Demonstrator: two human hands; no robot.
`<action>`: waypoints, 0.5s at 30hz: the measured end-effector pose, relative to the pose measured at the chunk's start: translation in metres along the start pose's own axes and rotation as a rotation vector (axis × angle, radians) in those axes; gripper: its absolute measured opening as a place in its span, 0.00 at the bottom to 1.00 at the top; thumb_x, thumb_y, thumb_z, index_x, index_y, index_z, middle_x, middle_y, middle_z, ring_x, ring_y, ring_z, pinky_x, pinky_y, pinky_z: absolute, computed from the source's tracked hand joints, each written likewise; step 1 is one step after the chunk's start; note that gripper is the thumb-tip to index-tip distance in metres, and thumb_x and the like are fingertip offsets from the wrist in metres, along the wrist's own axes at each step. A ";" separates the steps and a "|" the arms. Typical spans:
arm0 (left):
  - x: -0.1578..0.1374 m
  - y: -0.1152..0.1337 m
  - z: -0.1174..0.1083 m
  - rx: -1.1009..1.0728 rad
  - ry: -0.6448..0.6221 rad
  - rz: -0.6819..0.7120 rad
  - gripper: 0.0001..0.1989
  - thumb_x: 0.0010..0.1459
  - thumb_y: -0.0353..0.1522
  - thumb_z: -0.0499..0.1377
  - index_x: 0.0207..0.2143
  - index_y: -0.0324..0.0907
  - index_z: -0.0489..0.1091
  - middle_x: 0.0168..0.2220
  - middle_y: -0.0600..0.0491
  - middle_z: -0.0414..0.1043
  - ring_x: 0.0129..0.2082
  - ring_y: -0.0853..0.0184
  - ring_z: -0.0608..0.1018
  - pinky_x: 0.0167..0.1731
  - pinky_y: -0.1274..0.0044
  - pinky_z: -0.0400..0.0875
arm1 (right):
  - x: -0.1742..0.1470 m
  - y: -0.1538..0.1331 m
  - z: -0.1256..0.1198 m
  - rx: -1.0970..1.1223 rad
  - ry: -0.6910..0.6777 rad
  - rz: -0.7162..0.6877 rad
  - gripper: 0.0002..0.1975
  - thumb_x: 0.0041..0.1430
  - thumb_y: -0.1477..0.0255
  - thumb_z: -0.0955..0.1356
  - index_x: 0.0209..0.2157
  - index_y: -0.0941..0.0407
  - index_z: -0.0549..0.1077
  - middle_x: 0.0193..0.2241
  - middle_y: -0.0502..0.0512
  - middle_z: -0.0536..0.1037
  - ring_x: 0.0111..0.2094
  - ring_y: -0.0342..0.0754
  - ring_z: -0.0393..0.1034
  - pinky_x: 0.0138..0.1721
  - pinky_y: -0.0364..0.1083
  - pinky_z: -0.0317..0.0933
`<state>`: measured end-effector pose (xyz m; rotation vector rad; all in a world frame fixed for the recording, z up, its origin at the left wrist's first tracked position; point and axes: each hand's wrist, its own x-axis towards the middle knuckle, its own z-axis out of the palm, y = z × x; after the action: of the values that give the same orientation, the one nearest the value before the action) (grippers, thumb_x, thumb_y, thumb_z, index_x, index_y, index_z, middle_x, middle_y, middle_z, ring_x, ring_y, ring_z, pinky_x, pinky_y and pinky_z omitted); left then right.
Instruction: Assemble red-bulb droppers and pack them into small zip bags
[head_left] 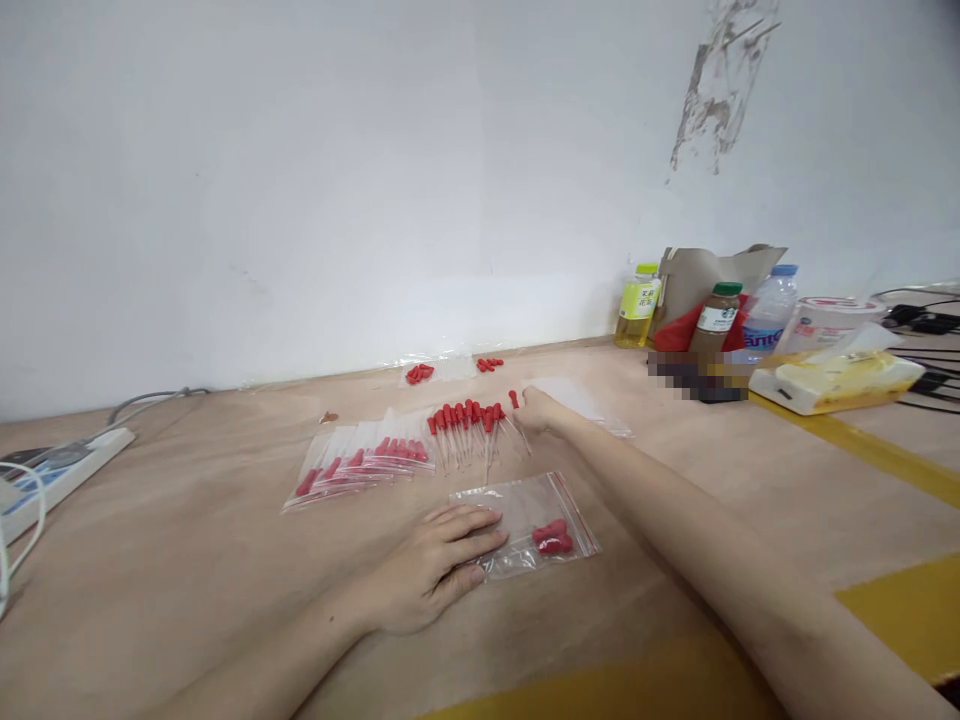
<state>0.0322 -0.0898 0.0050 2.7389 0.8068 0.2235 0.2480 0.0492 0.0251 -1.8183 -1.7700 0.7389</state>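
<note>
My left hand lies flat, fingers stretched out, across the left part of a clear zip bag. Inside that bag are droppers with red rubber bulbs. My right hand reaches to the right end of a row of loose droppers; their red bulbs point to the wall and their thin clear stems toward me. Its fingers are pinched at a dropper whose red bulb shows beside the fingertips; the grip itself is partly hidden. Left of the row, several filled zip bags overlap in a fan.
Flat clear bags lie beyond my right hand. Small bags of red bulbs rest by the wall. A power strip is at left. At right stand a yellow-capped bottle, other bottles, a paper bag and a tissue pack.
</note>
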 end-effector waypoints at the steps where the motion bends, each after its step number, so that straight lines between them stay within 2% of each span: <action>1: 0.000 0.000 0.000 0.001 0.001 0.000 0.20 0.61 0.35 0.46 0.57 0.51 0.52 0.58 0.55 0.53 0.56 0.62 0.57 0.55 0.65 0.51 | -0.007 0.005 -0.005 0.035 0.010 -0.026 0.24 0.45 0.76 0.65 0.47 0.62 0.61 0.19 0.51 0.69 0.18 0.42 0.63 0.16 0.38 0.53; 3: -0.001 -0.001 0.001 0.005 0.005 0.001 0.20 0.61 0.35 0.46 0.57 0.52 0.52 0.58 0.55 0.53 0.56 0.62 0.57 0.55 0.65 0.51 | -0.024 0.018 -0.016 0.147 0.031 -0.087 0.31 0.47 0.76 0.63 0.54 0.60 0.49 0.19 0.46 0.66 0.16 0.39 0.60 0.15 0.37 0.53; 4: -0.001 -0.001 0.001 0.008 0.007 0.001 0.20 0.61 0.35 0.46 0.57 0.52 0.52 0.58 0.55 0.53 0.57 0.63 0.57 0.55 0.65 0.51 | -0.033 0.027 -0.021 0.262 0.038 -0.133 0.33 0.47 0.77 0.62 0.55 0.58 0.46 0.18 0.44 0.64 0.14 0.38 0.59 0.14 0.36 0.52; 7: -0.001 -0.002 0.001 0.011 0.002 0.000 0.20 0.61 0.35 0.46 0.57 0.52 0.51 0.58 0.56 0.52 0.57 0.63 0.57 0.55 0.65 0.51 | -0.061 0.054 -0.030 0.562 0.078 -0.135 0.30 0.45 0.77 0.61 0.52 0.56 0.49 0.17 0.40 0.60 0.13 0.38 0.58 0.12 0.36 0.52; 10: -0.001 -0.003 0.001 0.015 0.000 -0.001 0.21 0.61 0.35 0.46 0.57 0.53 0.51 0.58 0.56 0.52 0.57 0.63 0.56 0.55 0.65 0.51 | -0.082 0.076 -0.029 0.715 0.128 -0.080 0.29 0.42 0.76 0.63 0.49 0.54 0.50 0.17 0.39 0.61 0.14 0.39 0.60 0.13 0.37 0.57; 15: -0.001 -0.004 0.002 0.013 0.012 0.007 0.21 0.61 0.34 0.46 0.57 0.52 0.52 0.58 0.55 0.52 0.57 0.62 0.57 0.55 0.64 0.51 | -0.098 0.084 -0.013 0.894 0.219 -0.033 0.28 0.41 0.72 0.68 0.43 0.53 0.50 0.18 0.40 0.65 0.17 0.40 0.64 0.18 0.40 0.64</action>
<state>0.0296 -0.0873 0.0017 2.7556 0.8051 0.2373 0.3178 -0.0514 -0.0187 -1.1895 -1.0495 1.0473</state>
